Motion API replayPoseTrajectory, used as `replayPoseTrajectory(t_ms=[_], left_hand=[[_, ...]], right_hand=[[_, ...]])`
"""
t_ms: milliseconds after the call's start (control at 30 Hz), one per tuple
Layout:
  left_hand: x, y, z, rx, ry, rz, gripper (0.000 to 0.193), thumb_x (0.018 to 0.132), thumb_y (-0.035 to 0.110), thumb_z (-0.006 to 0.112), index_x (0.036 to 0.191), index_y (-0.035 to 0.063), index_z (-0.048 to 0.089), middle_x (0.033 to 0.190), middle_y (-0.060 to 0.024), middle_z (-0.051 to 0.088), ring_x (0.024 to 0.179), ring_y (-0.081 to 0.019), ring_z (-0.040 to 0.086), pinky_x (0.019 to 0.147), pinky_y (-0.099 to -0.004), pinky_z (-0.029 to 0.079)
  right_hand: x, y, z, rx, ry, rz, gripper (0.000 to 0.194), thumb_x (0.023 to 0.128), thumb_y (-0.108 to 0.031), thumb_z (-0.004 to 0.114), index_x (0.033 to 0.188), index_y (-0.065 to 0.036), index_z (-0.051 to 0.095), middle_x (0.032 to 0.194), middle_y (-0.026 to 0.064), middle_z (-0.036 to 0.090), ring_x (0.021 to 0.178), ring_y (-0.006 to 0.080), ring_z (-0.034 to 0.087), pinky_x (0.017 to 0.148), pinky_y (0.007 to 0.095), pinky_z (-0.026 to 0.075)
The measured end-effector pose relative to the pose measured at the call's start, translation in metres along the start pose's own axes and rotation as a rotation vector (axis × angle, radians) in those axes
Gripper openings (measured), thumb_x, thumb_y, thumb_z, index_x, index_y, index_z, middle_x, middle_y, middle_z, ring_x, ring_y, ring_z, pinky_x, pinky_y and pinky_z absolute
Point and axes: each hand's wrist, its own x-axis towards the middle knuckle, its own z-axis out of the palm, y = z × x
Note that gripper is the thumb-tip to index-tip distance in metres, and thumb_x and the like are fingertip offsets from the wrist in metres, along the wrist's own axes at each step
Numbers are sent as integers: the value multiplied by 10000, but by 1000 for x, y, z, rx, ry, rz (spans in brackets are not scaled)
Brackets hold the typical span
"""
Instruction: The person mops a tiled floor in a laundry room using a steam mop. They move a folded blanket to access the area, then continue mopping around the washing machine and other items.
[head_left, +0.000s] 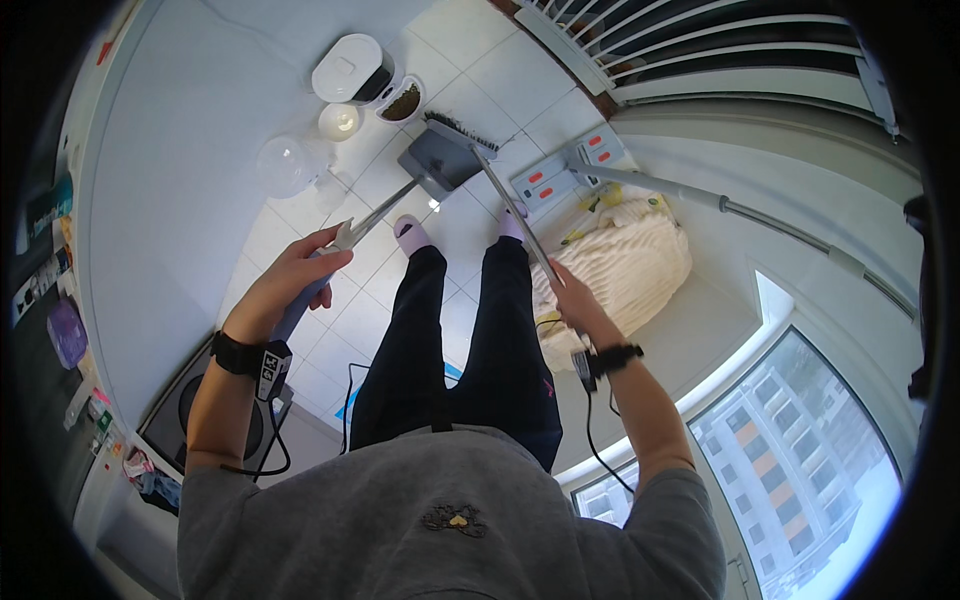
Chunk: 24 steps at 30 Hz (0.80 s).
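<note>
My left hand (304, 274) is closed around the upper part of the long handle of a grey dustpan (441, 161). The pan rests on the white tiled floor ahead of my feet, with some dark debris in it. In my right hand (576, 300) is the metal stick of a broom (461, 138). The broom's head lies across the far edge of the dustpan, its dark bristles facing away from me. Whether the bristles touch the floor, I cannot tell.
Beyond the dustpan stand an automatic pet feeder (349, 69), its bowl of kibble (401, 103) and a round white bowl (339, 122). To the right are a flat mop head (566, 171) with a long pole, a cream ribbed blanket (630, 255) and a white barred gate (690, 37).
</note>
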Motion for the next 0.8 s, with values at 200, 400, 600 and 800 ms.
replayPoseTrajectory(t_ms=[200,400,600,800], left_hand=[[-15,-1,-10,59,32,28,585,802,257,601,1320,31,448,966,-37,608,504,-61,468,453,-199,389],[-46,-14,-40,82,30,28,632,758,201,596,1346,42,426,823,-31,546,490,-81,497,441,-218,418],[-54,-35,-56,75,81,-64,654,741,190,594,1355,49,416,839,-27,536,502,-79,488,447,-220,424],[-51,-52,-61,60,59,-105,655,748,146,597,1371,80,404,808,-29,529,491,-84,483,457,-217,416]], right_hand=[[-61,79,3,-209,206,-196,484,932,-239,426,1403,-264,316,625,148,564,472,253,539,461,392,449],[-31,113,5,-512,230,-160,504,921,-202,421,1406,-250,290,738,234,619,700,425,599,643,516,470],[15,102,20,-588,224,-167,510,913,-213,435,1403,-224,294,747,253,614,736,434,598,670,525,467],[23,122,49,-540,226,-130,520,911,-207,450,1406,-218,290,777,255,614,727,431,597,654,519,470]])
